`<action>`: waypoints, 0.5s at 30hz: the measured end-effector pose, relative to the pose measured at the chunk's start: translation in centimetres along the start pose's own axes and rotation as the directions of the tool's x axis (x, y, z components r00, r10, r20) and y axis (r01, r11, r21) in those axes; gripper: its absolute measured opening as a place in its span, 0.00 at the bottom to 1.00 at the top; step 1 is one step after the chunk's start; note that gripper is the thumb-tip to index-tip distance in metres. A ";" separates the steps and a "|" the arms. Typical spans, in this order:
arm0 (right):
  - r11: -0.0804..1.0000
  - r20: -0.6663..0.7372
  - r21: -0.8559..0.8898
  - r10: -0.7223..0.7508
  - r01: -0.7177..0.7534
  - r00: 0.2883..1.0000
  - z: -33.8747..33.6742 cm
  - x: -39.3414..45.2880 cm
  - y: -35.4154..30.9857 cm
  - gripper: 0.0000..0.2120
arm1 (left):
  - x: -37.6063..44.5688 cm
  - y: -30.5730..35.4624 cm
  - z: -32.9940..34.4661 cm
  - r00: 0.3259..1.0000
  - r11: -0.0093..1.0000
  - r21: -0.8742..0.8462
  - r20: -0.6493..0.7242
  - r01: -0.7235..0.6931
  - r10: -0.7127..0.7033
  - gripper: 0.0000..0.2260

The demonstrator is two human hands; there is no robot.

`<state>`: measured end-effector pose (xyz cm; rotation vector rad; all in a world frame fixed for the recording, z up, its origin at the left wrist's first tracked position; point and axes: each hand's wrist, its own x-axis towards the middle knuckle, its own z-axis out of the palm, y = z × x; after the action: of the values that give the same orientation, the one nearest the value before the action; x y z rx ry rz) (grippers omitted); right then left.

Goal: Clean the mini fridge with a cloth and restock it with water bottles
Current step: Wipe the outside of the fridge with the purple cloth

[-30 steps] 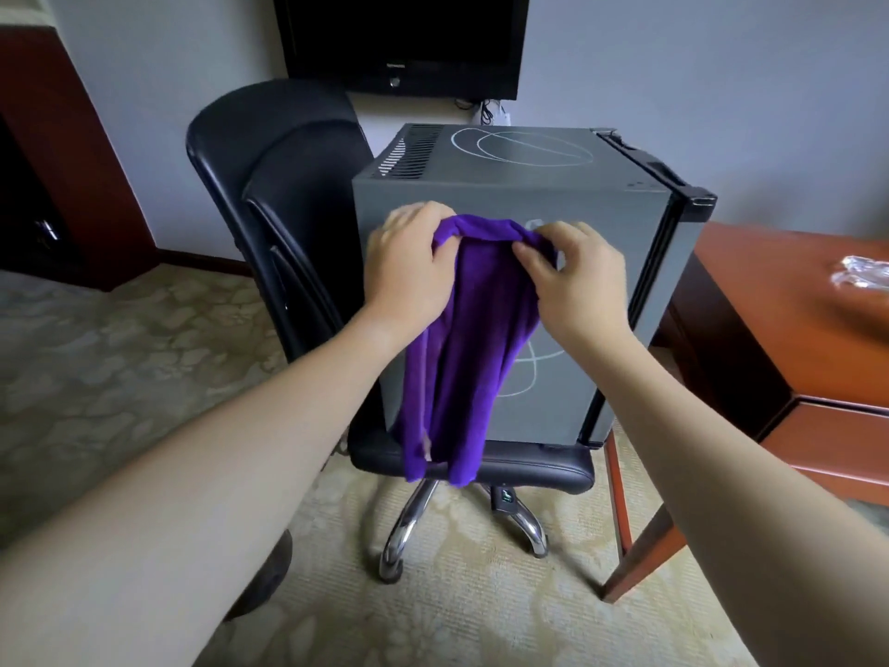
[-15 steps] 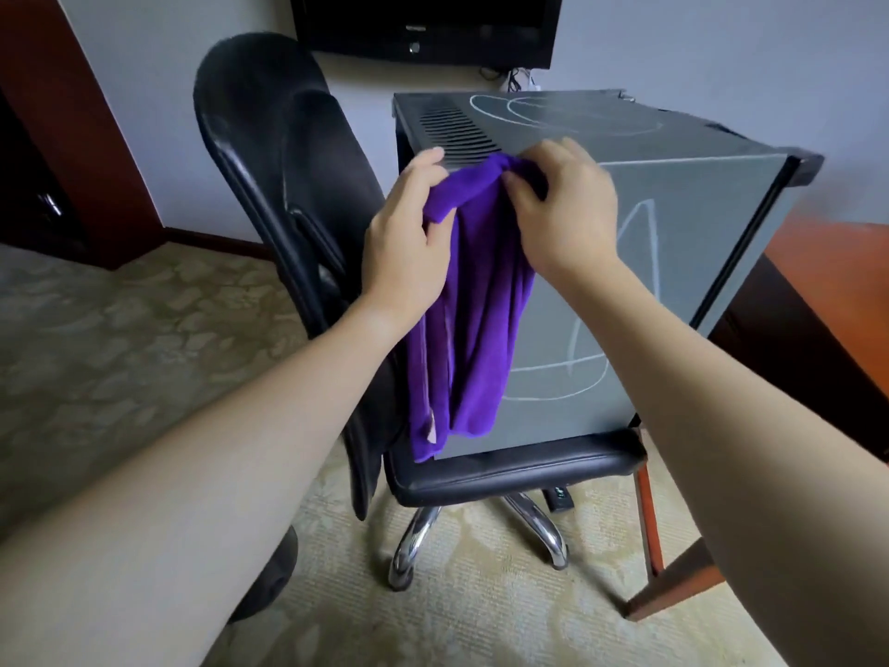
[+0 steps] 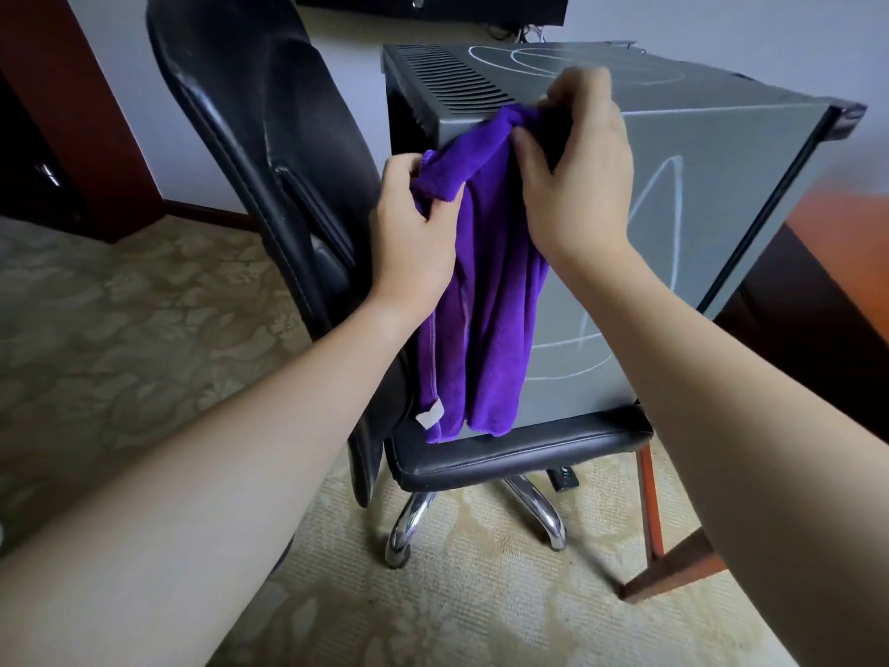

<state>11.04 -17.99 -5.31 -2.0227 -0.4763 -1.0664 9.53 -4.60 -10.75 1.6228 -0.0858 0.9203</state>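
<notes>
Grey mini fridge (image 3: 712, 243) sits on the seat of a black office chair (image 3: 269, 151), door shut, door edge toward the right. White chalk-like lines on its top and on the near side panel. Vent slots on the top at the far left

Purple cloth (image 3: 486, 300) hangs down in front of the fridge's near-left corner, bottom hem just above the chair seat, small white tag at the lower left hem

Right hand (image 3: 577, 185): fingers curled, pinching the bunched top of the cloth right at the fridge's upper near edge. Left hand (image 3: 413, 233): lower and to the left, thumb and fingers gripping a folded edge of the same cloth. Both hands have hold of it, cloth stretched short between them (can't tell if the cloth actually touches the panel lower down)

Brown wooden table (image 3: 827, 291) on the right, just beside the fridge, one leg down on the patterned beige carpet (image 3: 96, 329). Bottom edge of a dark screen (image 3: 433, 4) on the far wall above the fridge. Dark red-brown cabinet (image 3: 82, 113) far left
</notes>
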 end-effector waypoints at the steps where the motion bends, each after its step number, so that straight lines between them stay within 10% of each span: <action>1: 1.000 -0.012 0.012 -0.005 0.005 1.000 0.2 -0.3 0.0 0.12 | -0.1 -0.1 0.1 1.000 1.000 -0.016 0.000 0.022 -0.022 0.05; 15: 0.965 -0.209 -0.259 -0.085 0.029 0.974 5.4 -7.7 4.2 0.15 | -3.3 -4.3 -0.5 0.990 0.992 -0.072 0.100 0.106 -0.098 0.20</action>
<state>12.06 -16.20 -15.36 -2.0876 -0.2955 -1.4297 9.24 -4.37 -16.17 1.5843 -0.1030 0.7511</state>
